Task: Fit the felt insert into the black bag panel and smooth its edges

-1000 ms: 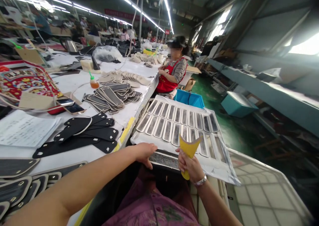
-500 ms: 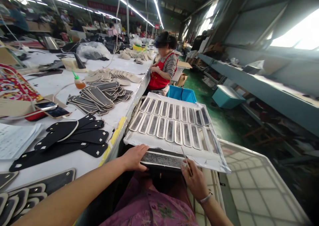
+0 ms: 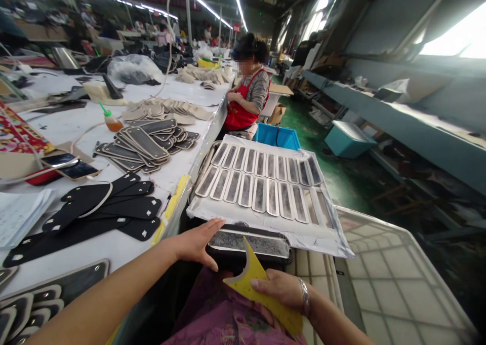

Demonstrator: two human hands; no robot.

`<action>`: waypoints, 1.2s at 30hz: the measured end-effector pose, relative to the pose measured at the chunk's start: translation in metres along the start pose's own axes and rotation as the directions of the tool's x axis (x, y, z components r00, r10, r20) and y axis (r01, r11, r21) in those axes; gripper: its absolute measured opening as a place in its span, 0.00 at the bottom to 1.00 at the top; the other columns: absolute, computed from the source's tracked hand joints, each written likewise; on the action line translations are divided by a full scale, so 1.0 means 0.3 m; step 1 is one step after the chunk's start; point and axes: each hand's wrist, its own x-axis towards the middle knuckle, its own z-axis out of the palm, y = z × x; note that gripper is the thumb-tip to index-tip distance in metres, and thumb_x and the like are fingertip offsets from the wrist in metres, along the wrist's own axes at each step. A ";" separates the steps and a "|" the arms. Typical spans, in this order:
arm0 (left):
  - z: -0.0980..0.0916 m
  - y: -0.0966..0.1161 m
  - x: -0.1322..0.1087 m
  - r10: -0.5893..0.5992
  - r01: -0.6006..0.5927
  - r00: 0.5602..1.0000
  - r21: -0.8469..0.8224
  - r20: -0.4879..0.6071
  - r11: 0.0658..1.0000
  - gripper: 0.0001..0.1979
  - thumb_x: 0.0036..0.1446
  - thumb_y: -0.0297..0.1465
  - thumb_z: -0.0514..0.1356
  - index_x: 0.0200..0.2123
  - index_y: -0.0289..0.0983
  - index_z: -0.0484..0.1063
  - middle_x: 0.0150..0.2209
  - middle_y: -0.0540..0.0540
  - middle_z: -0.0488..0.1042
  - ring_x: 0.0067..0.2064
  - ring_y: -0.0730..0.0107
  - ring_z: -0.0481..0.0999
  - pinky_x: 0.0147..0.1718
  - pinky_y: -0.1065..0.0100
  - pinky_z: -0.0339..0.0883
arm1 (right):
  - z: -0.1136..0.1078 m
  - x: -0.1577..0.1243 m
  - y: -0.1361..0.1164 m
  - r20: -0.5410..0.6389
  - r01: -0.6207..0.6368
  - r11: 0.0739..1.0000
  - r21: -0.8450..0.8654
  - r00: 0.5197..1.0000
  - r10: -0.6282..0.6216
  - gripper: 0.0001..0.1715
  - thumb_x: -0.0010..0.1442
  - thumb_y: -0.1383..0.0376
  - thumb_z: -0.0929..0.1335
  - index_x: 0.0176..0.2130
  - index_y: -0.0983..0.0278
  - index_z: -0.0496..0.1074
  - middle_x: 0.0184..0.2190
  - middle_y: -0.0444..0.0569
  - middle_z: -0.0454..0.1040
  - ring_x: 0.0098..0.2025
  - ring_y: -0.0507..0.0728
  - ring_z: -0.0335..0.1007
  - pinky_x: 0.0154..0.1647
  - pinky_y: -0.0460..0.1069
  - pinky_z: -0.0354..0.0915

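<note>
My right hand [image 3: 279, 289] grips a flat yellow scraper [image 3: 258, 274] with a concave end, held over my lap. The scraper's upper tip reaches the front of a black piece [image 3: 290, 246] with a pale-edged grey speckled strip [image 3: 246, 242] on it. My left hand [image 3: 197, 243] lies at the left end of that piece, thumb and fingers spread apart; whether it presses on it I cannot tell. Just beyond, a white-covered board [image 3: 212, 211] carries two rows of similar pale-edged grey strips [image 3: 260, 194].
Left is a white table [image 3: 125, 254] with black straps [image 3: 114, 203], stacked dark pieces [image 3: 148, 142], a small glue bottle [image 3: 112, 121] and phones [image 3: 78, 168]. A person in a red apron [image 3: 243, 114] sits ahead, near a blue bin [image 3: 279, 136]. A pale crate [image 3: 395, 264] stands right.
The thin pointed tool in my right hand is no longer visible; that hand now holds the yellow scraper and is lower, nearer my lap. My left hand has shifted slightly left, its thumb lower.
</note>
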 end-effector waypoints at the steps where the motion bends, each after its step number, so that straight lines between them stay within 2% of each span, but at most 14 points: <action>1: -0.002 -0.004 -0.001 0.009 -0.009 1.000 0.013 0.014 1.000 0.61 0.35 0.45 0.69 0.64 0.28 0.38 0.64 0.34 0.39 0.65 0.60 0.39 0.62 0.62 0.40 | -0.010 0.000 0.004 0.054 -0.026 1.000 0.013 0.998 0.025 0.30 0.54 0.43 0.64 0.28 0.69 0.69 0.15 0.44 0.67 0.13 0.48 0.61 0.15 0.41 0.58; 3: 0.006 -0.012 -0.006 0.042 -0.040 0.999 0.060 -0.027 0.997 0.60 0.34 0.42 0.70 0.64 0.29 0.40 0.64 0.34 0.40 0.65 0.59 0.42 0.61 0.61 0.43 | -0.019 -0.001 0.004 0.090 -0.048 0.997 0.053 0.995 0.043 0.28 0.52 0.44 0.66 0.27 0.69 0.68 0.15 0.43 0.67 0.13 0.48 0.61 0.15 0.41 0.58; 5: 0.027 -0.016 -0.017 0.103 -0.086 0.986 0.127 -0.134 0.988 0.54 0.37 0.40 0.70 0.63 0.32 0.45 0.64 0.35 0.44 0.64 0.57 0.44 0.61 0.59 0.45 | -0.015 -0.004 -0.004 0.040 0.003 0.995 0.096 0.999 -0.006 0.28 0.51 0.45 0.67 0.29 0.68 0.67 0.16 0.43 0.69 0.13 0.48 0.61 0.13 0.41 0.58; 8: 0.066 -0.012 -0.050 0.232 -0.175 0.926 0.206 -0.298 0.963 0.36 0.47 0.39 0.65 0.57 0.37 0.58 0.62 0.39 0.51 0.64 0.56 0.45 0.60 0.53 0.47 | -0.009 -0.010 -0.025 -0.143 0.118 0.985 0.124 0.985 -0.100 0.28 0.48 0.45 0.69 0.32 0.68 0.66 0.17 0.43 0.69 0.13 0.49 0.62 0.12 0.42 0.57; 10: 0.087 -0.003 -0.074 0.266 -0.193 0.884 0.216 -0.386 0.957 0.22 0.54 0.36 0.61 0.52 0.37 0.64 0.59 0.42 0.58 0.63 0.58 0.47 0.59 0.52 0.50 | -0.017 -0.011 -0.045 -0.224 0.113 0.991 0.077 0.970 -0.094 0.29 0.47 0.44 0.68 0.31 0.67 0.65 0.17 0.43 0.68 0.13 0.50 0.64 0.12 0.42 0.58; 13: 0.106 0.020 -0.094 0.258 -0.176 0.834 0.208 -0.487 0.962 0.14 0.57 0.30 0.57 0.47 0.37 0.67 0.53 0.43 0.64 0.60 0.60 0.54 0.57 0.53 0.54 | -0.049 -0.002 -0.100 -0.302 0.043 0.984 -0.171 0.949 -0.094 0.28 0.49 0.44 0.67 0.27 0.67 0.65 0.18 0.45 0.70 0.16 0.50 0.66 0.15 0.42 0.61; 16: 0.116 0.047 -0.095 0.279 -0.176 0.798 0.237 -0.533 0.955 0.10 0.57 0.29 0.57 0.44 0.38 0.69 0.50 0.45 0.66 0.56 0.61 0.58 0.56 0.52 0.55 | -0.087 0.015 -0.198 -0.361 -0.047 0.900 -0.433 0.924 -0.125 0.22 0.52 0.49 0.66 0.25 0.66 0.65 0.20 0.45 0.71 0.18 0.50 0.67 0.17 0.42 0.62; 18: 0.121 0.062 -0.092 0.269 -0.152 0.788 0.248 -0.554 0.957 0.09 0.57 0.29 0.57 0.43 0.39 0.69 0.49 0.45 0.66 0.54 0.61 0.60 0.56 0.52 0.54 | -0.101 0.028 -0.276 -0.337 -0.099 0.831 -0.548 0.935 -0.111 0.19 0.53 0.53 0.67 0.24 0.66 0.66 0.18 0.44 0.70 0.17 0.50 0.66 0.17 0.42 0.61; 22: 0.131 0.086 -0.091 0.230 -0.113 0.762 0.225 -0.606 0.968 0.08 0.57 0.27 0.57 0.41 0.39 0.69 0.47 0.46 0.66 0.52 0.63 0.60 0.54 0.55 0.54 | -0.100 0.052 -0.405 -0.210 -0.172 0.608 -0.775 0.978 0.008 0.18 0.54 0.56 0.65 0.22 0.67 0.66 0.18 0.46 0.71 0.17 0.50 0.66 0.17 0.42 0.61; 24: 0.130 0.100 -0.088 0.190 -0.104 0.766 0.174 -0.614 0.979 0.08 0.56 0.25 0.57 0.40 0.38 0.68 0.47 0.46 0.64 0.52 0.64 0.60 0.52 0.57 0.56 | -0.093 0.066 -0.446 -0.172 -0.175 0.502 -0.847 0.984 0.052 0.18 0.55 0.56 0.64 0.25 0.67 0.69 0.22 0.48 0.74 0.19 0.51 0.68 0.19 0.42 0.62; 27: 0.113 0.120 -0.070 0.062 -0.055 0.814 0.030 -0.578 0.998 0.08 0.51 0.21 0.59 0.35 0.37 0.67 0.50 0.45 0.62 0.53 0.62 0.59 0.52 0.58 0.55 | -0.089 0.090 -0.485 -0.149 -0.175 0.356 -0.918 0.984 0.098 0.21 0.56 0.54 0.63 0.31 0.70 0.72 0.26 0.51 0.76 0.22 0.52 0.70 0.20 0.42 0.63; 29: 0.094 0.129 -0.050 -0.018 -0.015 0.847 -0.057 -0.531 0.998 0.09 0.45 0.20 0.61 0.31 0.35 0.67 0.49 0.45 0.61 0.53 0.60 0.59 0.51 0.58 0.56 | -0.090 0.107 -0.503 -0.141 -0.171 0.306 -0.936 0.983 0.118 0.22 0.56 0.54 0.64 0.30 0.72 0.73 0.25 0.53 0.76 0.22 0.53 0.70 0.20 0.43 0.63; 32: 0.070 0.130 -0.023 -0.100 0.041 0.888 -0.138 -0.448 0.990 0.09 0.41 0.20 0.63 0.28 0.35 0.67 0.40 0.45 0.63 0.46 0.60 0.61 0.45 0.59 0.59 | -0.086 0.129 -0.525 -0.146 -0.176 0.246 -0.953 0.980 0.135 0.24 0.55 0.54 0.64 0.23 0.72 0.73 0.20 0.53 0.74 0.20 0.54 0.69 0.21 0.45 0.64; 36: 0.068 0.126 -0.007 -0.152 0.073 0.907 -0.209 -0.392 0.975 0.08 0.41 0.21 0.62 0.26 0.35 0.67 0.35 0.46 0.63 0.44 0.60 0.62 0.45 0.57 0.60 | -0.062 0.140 -0.548 -0.183 -0.205 0.179 -0.962 0.974 0.133 0.24 0.54 0.54 0.65 0.21 0.72 0.73 0.14 0.49 0.70 0.17 0.54 0.67 0.23 0.47 0.64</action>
